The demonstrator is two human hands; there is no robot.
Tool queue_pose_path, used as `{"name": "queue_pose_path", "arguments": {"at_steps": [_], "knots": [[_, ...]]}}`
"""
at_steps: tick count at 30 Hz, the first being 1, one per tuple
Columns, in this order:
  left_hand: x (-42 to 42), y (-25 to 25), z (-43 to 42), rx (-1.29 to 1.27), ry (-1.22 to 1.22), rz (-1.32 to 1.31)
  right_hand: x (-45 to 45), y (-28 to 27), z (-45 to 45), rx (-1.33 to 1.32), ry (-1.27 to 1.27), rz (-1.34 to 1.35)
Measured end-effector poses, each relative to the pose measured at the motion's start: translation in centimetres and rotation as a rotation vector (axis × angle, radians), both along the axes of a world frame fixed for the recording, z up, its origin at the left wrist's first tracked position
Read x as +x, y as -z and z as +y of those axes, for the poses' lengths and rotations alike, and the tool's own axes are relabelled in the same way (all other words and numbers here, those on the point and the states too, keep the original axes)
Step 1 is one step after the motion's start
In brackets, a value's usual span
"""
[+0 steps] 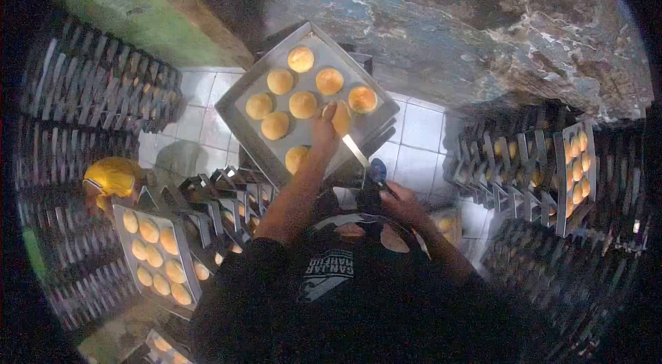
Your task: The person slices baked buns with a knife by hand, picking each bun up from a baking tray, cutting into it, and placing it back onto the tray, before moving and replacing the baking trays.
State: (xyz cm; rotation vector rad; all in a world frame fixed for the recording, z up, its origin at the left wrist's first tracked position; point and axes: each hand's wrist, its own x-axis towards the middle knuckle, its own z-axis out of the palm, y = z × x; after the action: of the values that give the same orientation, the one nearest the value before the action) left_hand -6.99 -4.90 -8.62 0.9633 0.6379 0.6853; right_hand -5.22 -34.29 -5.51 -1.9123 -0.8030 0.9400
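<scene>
My left hand [325,135] reaches over a metal baking tray [238,123] and closes round a golden bun [341,118]. Several more round buns, such as one bun [303,105] near the middle, lie on the tray. In my right hand [401,204] is a knife [355,150] with a flat pale blade and what looks like a dark handle. Its blade tip meets the lower edge of the held bun; whether it cuts in cannot be made out.
Leaning trays of buns stand at left, with a loaded tray [158,257] in front. More racked trays and another bun tray [577,171] are at right. A person in a yellow garment [114,176] is at left. A worn wall [427,12] rises ahead, above white floor tiles [417,133].
</scene>
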Motion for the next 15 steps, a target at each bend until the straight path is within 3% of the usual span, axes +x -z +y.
{"name": "queue_pose_path", "arguments": {"at_steps": [1,2,5,6,7,8,10,11,13,15], "knots": [[-0.6,1.4,0.4,0.151,-0.012,0.009,0.0,-0.4,-2.5,-0.039,-0.037,-0.025],[-1.2,2.5,1.4,-0.043,0.050,0.176,-0.1,-1.5,-4.5,-0.141,-0.052,-0.003],[-2.8,6.2,1.0,-0.181,-0.038,0.248,-0.9,1.1,-10.1,-0.188,0.074,0.042],[-3.9,6.4,1.1,0.026,-0.129,0.326,-1.0,1.3,-10.6,-0.200,0.120,0.055],[-5.0,6.6,1.3,0.235,-0.219,0.402,-0.9,0.2,-10.3,-0.231,0.273,0.251],[-6.4,6.6,2.0,0.234,-0.220,0.407,-0.9,-0.6,-9.8,-0.260,0.423,0.451],[-10.0,6.6,4.0,0.921,-0.071,0.853,-0.5,-0.7,-8.0,-0.259,0.374,0.398],[-11.7,6.7,4.7,0.924,-0.081,0.864,-0.2,-0.8,-6.8,-0.252,0.343,0.370],[-14.6,8.6,5.8,1.043,0.262,1.179,0.4,-1.6,-3.9,-0.183,0.254,0.240],[-15.6,9.1,5.9,0.951,0.315,1.142,1.0,-1.5,-1.5,-0.110,0.187,0.136]]}}
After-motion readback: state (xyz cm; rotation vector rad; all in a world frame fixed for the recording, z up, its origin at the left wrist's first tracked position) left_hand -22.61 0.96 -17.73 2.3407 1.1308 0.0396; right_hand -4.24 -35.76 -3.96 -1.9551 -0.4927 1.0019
